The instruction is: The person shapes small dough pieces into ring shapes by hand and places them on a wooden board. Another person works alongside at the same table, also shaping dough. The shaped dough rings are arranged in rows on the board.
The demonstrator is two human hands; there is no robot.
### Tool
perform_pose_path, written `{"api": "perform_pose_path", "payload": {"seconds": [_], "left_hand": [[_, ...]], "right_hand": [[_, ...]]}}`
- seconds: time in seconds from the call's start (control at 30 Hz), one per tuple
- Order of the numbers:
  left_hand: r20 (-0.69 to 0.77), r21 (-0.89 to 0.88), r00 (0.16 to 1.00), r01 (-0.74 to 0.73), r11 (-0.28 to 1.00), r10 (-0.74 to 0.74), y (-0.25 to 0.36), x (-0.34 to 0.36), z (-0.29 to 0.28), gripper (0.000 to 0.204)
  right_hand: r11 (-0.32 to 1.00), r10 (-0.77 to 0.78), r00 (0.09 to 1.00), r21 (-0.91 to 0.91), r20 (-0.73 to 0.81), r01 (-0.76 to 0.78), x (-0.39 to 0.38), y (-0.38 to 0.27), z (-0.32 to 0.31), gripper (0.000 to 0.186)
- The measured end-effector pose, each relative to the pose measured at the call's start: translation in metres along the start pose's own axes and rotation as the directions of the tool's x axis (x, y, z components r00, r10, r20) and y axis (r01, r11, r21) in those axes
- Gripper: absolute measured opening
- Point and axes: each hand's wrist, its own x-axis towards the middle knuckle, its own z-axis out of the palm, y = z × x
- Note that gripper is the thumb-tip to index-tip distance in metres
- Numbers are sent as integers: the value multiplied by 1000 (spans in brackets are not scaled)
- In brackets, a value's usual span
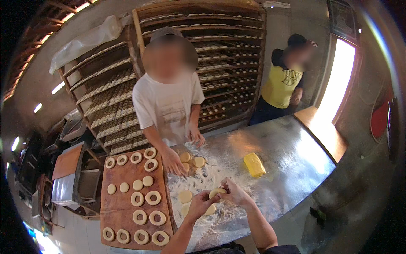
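From the head camera, the left hand (202, 204) and the right hand (234, 192) meet over the floured metal table (292, 169) near its front edge, fingers of both curled around a pale dough ring (217, 193). Flat dough rounds (185, 196) lie just left of the hands. A wooden board (127, 207) at the table's left edge carries rings and discs. A yellow butter block (254, 164) sits mid-table. A person in a white shirt (167, 103) presses dough at the far edge.

A clear plastic bag (86, 41) lies atop the left rack (105, 97).
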Motion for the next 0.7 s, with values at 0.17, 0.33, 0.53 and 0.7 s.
{"api": "perform_pose_path", "payload": {"seconds": [0.17, 0.33, 0.53, 0.7], "left_hand": [[-185, 204, 961, -166, 965, 204, 6, -17, -1, 30], [-474, 587, 621, -306, 749, 625, -22, -17, -7, 36], [-304, -387, 887, -448, 806, 348, -44, -49, -43, 43], [-438, -270, 898, -182, 945, 48, -50, -73, -69, 15]], "right_hand": [[870, -295, 904, -478, -308, 120, 20, -21, 47, 48], [868, -186, 967, 489, 173, 80, 26, 0, 68, 51], [220, 200, 942, 924, 269, -311, 12, -3, 91, 42], [815, -56, 953, 565, 297, -128, 6, -35, 138, 57]]}}
